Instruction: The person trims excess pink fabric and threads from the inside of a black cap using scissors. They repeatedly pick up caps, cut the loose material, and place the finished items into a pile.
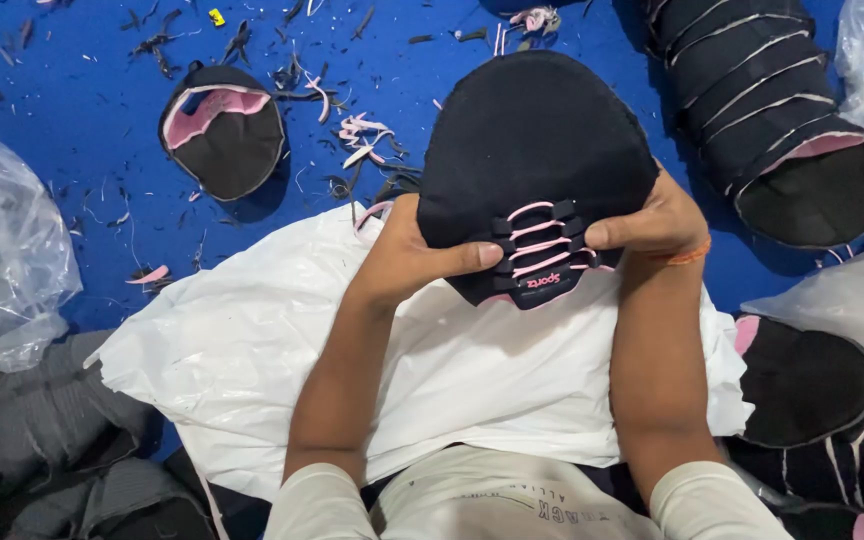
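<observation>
between both hands (pixel 537 245), black shoe upper (pixel 532 160)

Blue floor (pixel 72 110), strewn w/ dark and pink fabric scraps (pixel 362 135). Clear plastic bags (pixel 2 250) at left and right edges. Even, bright light.

Both forearms reach forward side by side, sleeves pushed up to the elbows. The left hand (pixel 407 255) curls inward with its thumb pressed flat across toward the right. The right hand (pixel 652 222) mirrors it, thumb pointing left, fingers wrapped behind, wrist bent.
</observation>
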